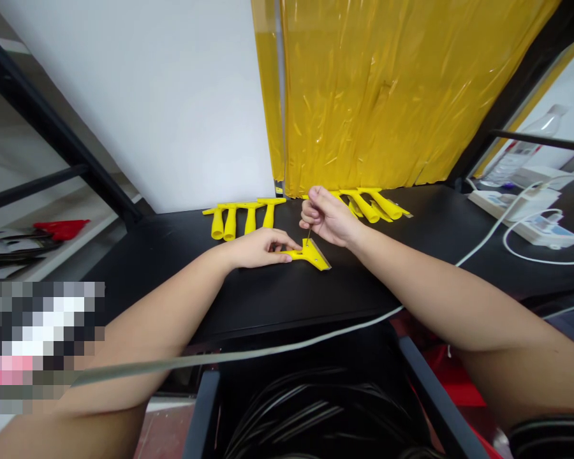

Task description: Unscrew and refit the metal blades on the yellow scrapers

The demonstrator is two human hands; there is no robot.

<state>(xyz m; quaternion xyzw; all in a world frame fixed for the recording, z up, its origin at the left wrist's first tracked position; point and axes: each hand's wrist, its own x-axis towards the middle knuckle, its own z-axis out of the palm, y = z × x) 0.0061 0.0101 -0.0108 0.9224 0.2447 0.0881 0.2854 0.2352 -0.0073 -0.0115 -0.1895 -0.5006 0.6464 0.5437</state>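
A yellow scraper with a metal blade along its wide head lies on the black tabletop. My left hand is closed around its handle, with the head pointing right. Above it, my right hand is closed on a thin metal driver, whose grip end is hidden in my fingers. The slim shaft stands nearly upright, its tip at a small hole or screw in the scraper head. Several yellow scraper handles lie in a row behind my left hand. More yellow scrapers are spread behind my right wrist, some showing metal blades.
The black tabletop ends near my forearms, and a white cable crosses its front edge. At the right are a power strip and a plastic bottle. A white panel and a yellow film sheet close off the back.
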